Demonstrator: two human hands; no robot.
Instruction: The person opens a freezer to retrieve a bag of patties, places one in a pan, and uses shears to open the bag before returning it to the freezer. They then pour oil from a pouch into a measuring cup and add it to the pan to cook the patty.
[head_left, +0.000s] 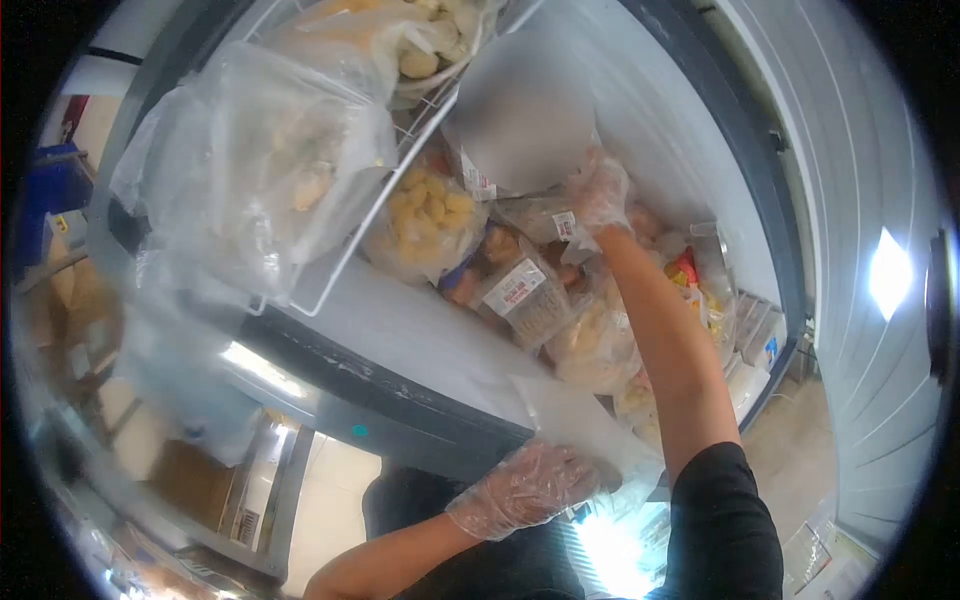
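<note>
My right hand (600,195), in a clear plastic glove, reaches down into a chest freezer. Its fingers are closed at the lower right edge of a bagged pack (478,178) with a white label; most of that pack is blurred. Just below the hand lies a clear bag with a small label (564,225). Close to my body, by the freezer's front edge, my left hand (530,485), also gloved, is closed on a translucent plastic bag (580,410). What that bag contains cannot be made out.
A white wire basket (345,265) at the upper left bears a large frosted bag (270,150) and other bags. Bagged yellow pieces (428,212), a labelled pack (520,295) and several more bags lie in the freezer. The dark front rim (400,385) runs between my body and the freezer.
</note>
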